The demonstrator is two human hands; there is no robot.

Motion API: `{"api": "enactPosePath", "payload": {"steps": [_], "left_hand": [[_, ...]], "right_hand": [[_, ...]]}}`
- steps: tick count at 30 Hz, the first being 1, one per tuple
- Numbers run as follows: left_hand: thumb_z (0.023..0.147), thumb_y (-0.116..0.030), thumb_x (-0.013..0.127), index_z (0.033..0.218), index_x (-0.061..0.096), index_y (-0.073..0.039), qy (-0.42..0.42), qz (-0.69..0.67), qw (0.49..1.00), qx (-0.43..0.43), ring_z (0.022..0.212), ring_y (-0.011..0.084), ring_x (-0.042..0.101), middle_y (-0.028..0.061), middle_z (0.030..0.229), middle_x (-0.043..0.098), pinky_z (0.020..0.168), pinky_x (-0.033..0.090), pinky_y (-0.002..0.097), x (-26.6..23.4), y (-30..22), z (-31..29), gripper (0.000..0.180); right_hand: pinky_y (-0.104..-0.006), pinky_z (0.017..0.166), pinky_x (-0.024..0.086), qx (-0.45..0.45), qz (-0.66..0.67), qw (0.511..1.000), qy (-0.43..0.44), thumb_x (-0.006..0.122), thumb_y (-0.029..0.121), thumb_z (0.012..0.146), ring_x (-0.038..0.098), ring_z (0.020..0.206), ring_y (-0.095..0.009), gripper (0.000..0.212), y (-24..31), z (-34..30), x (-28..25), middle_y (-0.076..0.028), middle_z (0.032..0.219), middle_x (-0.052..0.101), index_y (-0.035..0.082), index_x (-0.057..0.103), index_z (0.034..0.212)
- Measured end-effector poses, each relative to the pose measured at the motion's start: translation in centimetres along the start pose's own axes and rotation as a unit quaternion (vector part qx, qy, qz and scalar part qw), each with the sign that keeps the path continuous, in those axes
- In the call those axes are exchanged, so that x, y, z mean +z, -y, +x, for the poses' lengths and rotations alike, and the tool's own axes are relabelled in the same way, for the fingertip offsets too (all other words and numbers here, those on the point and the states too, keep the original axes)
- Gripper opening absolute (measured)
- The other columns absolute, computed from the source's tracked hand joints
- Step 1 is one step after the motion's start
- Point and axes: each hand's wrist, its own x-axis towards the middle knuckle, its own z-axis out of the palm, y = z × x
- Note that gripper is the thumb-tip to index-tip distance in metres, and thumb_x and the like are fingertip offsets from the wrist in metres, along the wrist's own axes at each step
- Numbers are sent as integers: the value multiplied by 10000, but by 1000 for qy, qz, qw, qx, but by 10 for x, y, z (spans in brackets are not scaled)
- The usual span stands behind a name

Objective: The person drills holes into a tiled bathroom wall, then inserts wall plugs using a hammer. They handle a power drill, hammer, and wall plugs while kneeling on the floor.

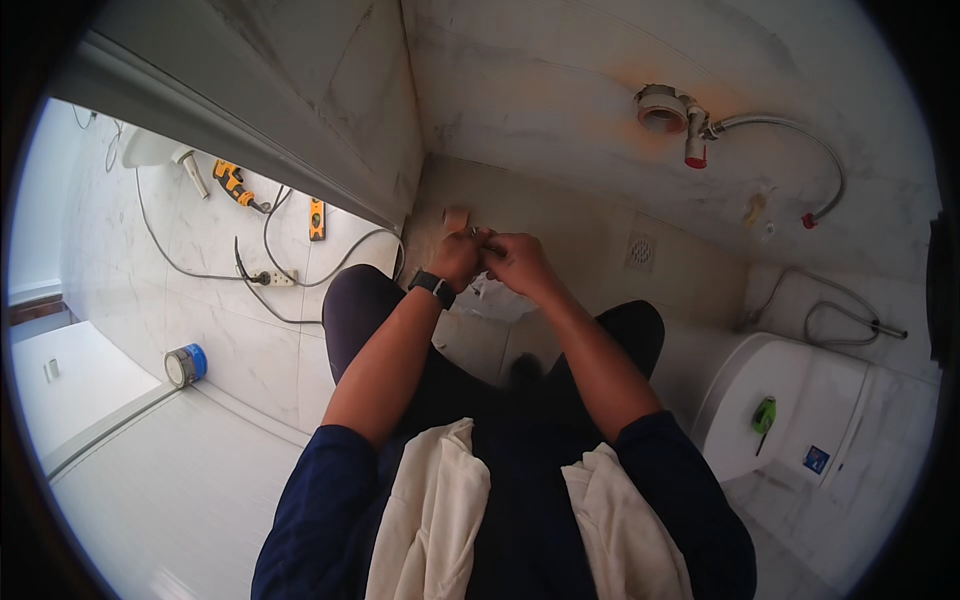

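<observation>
My left hand point(457, 259), with a dark watch point(434, 288) on its wrist, and my right hand point(519, 264) meet in front of my knees. The fingers of both are closed together around something small, too hidden to name, with a hint of metal showing between them. Just beyond my left hand is a small pinkish-brown object point(456, 217) whose kind I cannot make out. Below the hands lies a crumpled white plastic bag or wrapping point(496, 301), partly covered by my right wrist.
A valve point(696, 140) with a braided hose point(800, 128) projects from the right wall. Nearby are a floor drain point(641, 252) and a toilet point(740, 405) bearing a green tool point(764, 415). Leftward lie a yellow drill point(232, 183), a level point(317, 219), cables, a power strip point(275, 277) and a can point(186, 366).
</observation>
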Motion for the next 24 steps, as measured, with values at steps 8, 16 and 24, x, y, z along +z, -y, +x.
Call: {"api": "enactPosePath", "payload": {"steps": [8, 16, 24], "left_hand": [[970, -168, 589, 1087, 731, -3, -118, 229, 966, 17, 854, 288, 735, 167, 897, 748, 782, 574, 412, -2, 2, 5, 247], [853, -294, 662, 1019, 789, -41, 235, 699, 661, -140, 995, 333, 737, 209, 1036, 756, 888, 569, 461, 12, 55, -21, 328], [752, -186, 779, 981, 810, -78, 164, 715, 663, -146, 973, 304, 762, 156, 1009, 781, 834, 592, 441, 19, 15, -46, 255]], "right_hand": [[-414, 816, 609, -8, -413, 908, 72, 613, 95, 915, 745, 968, -302, 183, -92, -5, 31, -216, 1002, 741, 6, 728, 1028], [-491, 878, 577, 167, -484, 854, 91, 557, 118, 930, 736, 982, -356, 262, -144, -8, 51, -140, 1093, 755, 73, 751, 1101], [-498, 915, 551, 106, -343, 925, 126, 669, 187, 859, 709, 1056, -394, 286, -129, 46, 63, -230, 1127, 728, 5, 751, 1063]]}}
